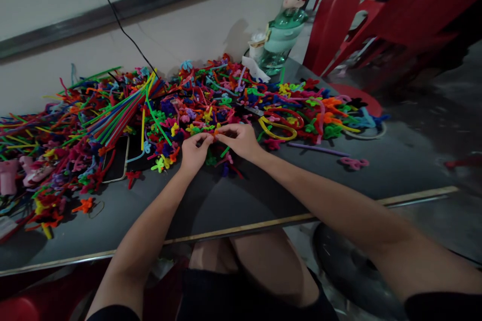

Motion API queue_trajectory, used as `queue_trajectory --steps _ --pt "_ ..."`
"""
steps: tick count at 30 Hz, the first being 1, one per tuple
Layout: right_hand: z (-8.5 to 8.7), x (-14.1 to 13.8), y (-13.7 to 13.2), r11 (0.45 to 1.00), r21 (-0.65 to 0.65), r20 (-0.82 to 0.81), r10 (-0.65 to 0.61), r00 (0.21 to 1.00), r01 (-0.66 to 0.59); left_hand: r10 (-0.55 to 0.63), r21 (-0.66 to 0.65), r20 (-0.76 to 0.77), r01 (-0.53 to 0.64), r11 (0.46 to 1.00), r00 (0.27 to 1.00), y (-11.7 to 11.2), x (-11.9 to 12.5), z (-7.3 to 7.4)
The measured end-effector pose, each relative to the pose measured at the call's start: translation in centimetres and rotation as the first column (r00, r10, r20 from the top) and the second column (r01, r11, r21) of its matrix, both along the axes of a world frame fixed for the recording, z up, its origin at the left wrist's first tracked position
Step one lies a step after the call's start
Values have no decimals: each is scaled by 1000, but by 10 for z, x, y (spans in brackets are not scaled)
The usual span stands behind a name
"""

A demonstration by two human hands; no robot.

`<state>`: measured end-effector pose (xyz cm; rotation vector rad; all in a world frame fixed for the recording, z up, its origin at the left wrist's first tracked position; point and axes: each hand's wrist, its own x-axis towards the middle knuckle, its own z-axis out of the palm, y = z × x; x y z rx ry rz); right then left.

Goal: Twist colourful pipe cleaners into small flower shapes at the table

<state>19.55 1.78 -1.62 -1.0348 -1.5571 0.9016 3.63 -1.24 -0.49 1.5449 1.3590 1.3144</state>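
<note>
Near the middle of the table, my left hand (pixel 194 151) and my right hand (pixel 243 141) meet fingertip to fingertip, both pinched closed. Between them shows a bit of orange pipe cleaner (pixel 216 133), gripped from both sides; most of it is hidden by the fingers. Just beyond and below the hands lies a heap of colourful pipe-cleaner pieces (pixel 188 115), many twisted into small flower-like shapes. Scissors with yellow handles (pixel 278 133) rest on the heap to the right of my right hand.
A bundle of straight pipe cleaners (pixel 120 115) leans over a phone (pixel 116 160) at left. At the back stand a green bottle (pixel 280 40) and a white cup (pixel 256 47). A purple stem (pixel 320 149) lies at right. Red chairs (pixel 333 25) stand beyond the table's edge (pixel 241 230).
</note>
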Motion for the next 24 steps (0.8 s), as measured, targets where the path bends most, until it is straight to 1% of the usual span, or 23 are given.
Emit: queue_trajectory --steps 2,5,8,10,13,15,17,19,22,24 --pt "0 1 2 998 -47 -63 31 998 -34 -43 -31 97 46 998 994 1 0 -1" --pt "2 2 4 976 -173 -202 100 974 -136 -77 -73 195 93 993 978 3 0 -1" --pt "4 3 5 940 -271 -297 120 947 -205 -69 -41 216 80 996 974 4 0 -1" --pt "4 4 4 937 -286 -308 107 945 -199 -62 -6 187 64 998 980 5 -1 0" --pt "5 3 4 959 -246 -246 81 966 -143 -16 71 109 8 997 994 6 -3 3" --pt "6 4 4 978 -171 -171 86 981 -116 24 113 40 -29 993 999 6 -6 4" --pt "7 4 3 991 -74 -83 101 991 -107 37 129 -54 -30 991 998 5 -7 5" --pt "8 5 3 994 -9 -10 107 994 -107 32 150 -167 -6 989 985 4 -7 4" --pt "7 6 2 994 8 38 107 994 -107 42 189 -274 11 982 961 2 -4 1" --pt "5 6 2 994 7 43 105 994 -105 25 150 -251 13 989 968 2 -2 -1"
